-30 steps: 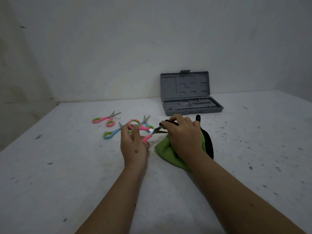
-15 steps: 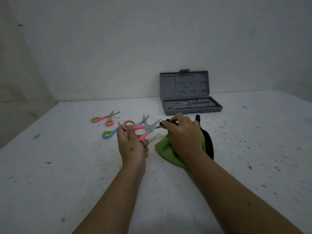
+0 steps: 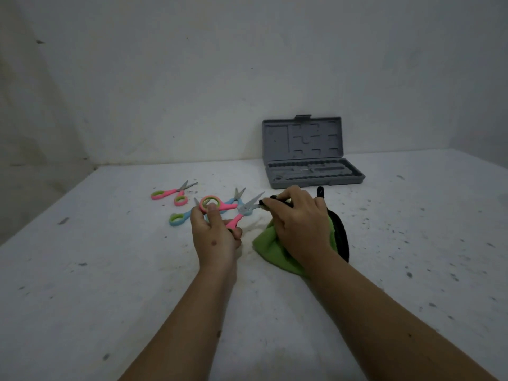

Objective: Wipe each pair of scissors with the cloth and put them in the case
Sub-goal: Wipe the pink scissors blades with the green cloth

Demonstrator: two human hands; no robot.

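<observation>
My left hand (image 3: 213, 233) grips the handles of pink scissors (image 3: 229, 207), whose blades are spread apart and point right. My right hand (image 3: 298, 224) holds a green cloth with a black edge (image 3: 272, 250) and pinches its black tip against the lower blade. Another pink pair (image 3: 171, 192) lies on the table at the left. Blue scissors (image 3: 180, 218) lie partly hidden behind my left hand. The grey case (image 3: 310, 155) stands open at the back, its lid upright.
The white table (image 3: 110, 270) is speckled with dark spots. A pale wall runs behind the case, and the table's left edge meets a wall corner.
My left hand drew the pink scissors leftward and opened the blades wider, so more blade shows outside the cloth. My right hand stayed on the cloth.
</observation>
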